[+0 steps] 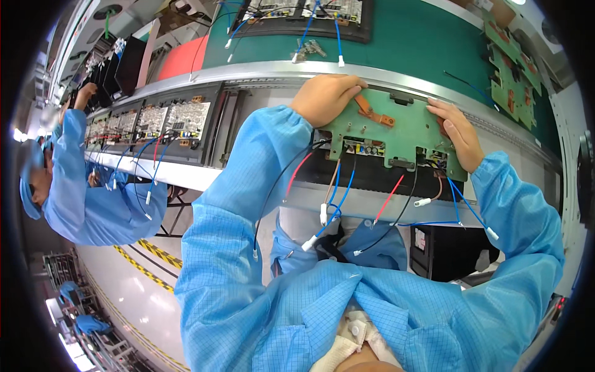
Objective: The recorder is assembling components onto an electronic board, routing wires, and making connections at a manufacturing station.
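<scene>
A flat green fixture plate (406, 133) with cut-outs and orange-brown latches (375, 116) lies over a black carrier (365, 177) in front of me. Through its openings, parts of a circuit board (365, 149) show; the rest is covered. My left hand (325, 99) is closed around the plate's far left corner, fingers bent over the edge by a latch. At the right end my right hand (457, 131) grips the plate with its fingertips over the edge; its thumb is hidden. Blue wires (347, 186), plus red, black and brown ones, hang from the near side, several with white connectors.
Beyond the metal rail (396, 77) is a green mat (421, 40) with another board carrier (310, 18) and loose metal parts (310, 49). More green plates (511, 74) stand far right. Board carriers (155, 127) line the conveyor on the left, where a co-worker (93, 198) works.
</scene>
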The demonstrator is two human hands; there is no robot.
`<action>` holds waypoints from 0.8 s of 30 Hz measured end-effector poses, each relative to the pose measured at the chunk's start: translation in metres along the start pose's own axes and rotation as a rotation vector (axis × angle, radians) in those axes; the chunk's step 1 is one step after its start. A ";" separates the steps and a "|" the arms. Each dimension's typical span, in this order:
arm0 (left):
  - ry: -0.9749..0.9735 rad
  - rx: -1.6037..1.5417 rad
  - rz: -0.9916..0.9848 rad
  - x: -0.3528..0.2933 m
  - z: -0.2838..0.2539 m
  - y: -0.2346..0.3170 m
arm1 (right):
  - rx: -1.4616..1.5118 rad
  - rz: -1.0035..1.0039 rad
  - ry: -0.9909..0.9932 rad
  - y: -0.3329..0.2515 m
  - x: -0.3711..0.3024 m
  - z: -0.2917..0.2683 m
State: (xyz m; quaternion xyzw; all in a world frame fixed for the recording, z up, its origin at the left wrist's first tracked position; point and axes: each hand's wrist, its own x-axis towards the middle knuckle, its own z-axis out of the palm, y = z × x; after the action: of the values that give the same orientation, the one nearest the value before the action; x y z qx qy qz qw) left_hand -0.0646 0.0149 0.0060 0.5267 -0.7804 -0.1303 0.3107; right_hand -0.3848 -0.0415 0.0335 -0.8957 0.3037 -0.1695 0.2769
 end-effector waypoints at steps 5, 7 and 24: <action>0.002 -0.125 -0.003 -0.002 -0.004 -0.008 | 0.393 0.203 -0.032 -0.006 0.003 0.001; -0.027 -0.048 -0.029 -0.003 -0.005 -0.012 | 0.165 0.064 -0.038 -0.004 0.006 -0.001; 0.121 0.145 0.185 -0.016 0.022 -0.015 | -0.085 -0.066 0.374 0.027 -0.037 0.009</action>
State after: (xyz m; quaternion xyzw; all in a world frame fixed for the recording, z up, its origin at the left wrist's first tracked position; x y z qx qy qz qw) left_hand -0.0626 0.0208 -0.0247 0.4806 -0.8129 -0.0124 0.3288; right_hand -0.4204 -0.0321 0.0053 -0.8690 0.3274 -0.3290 0.1717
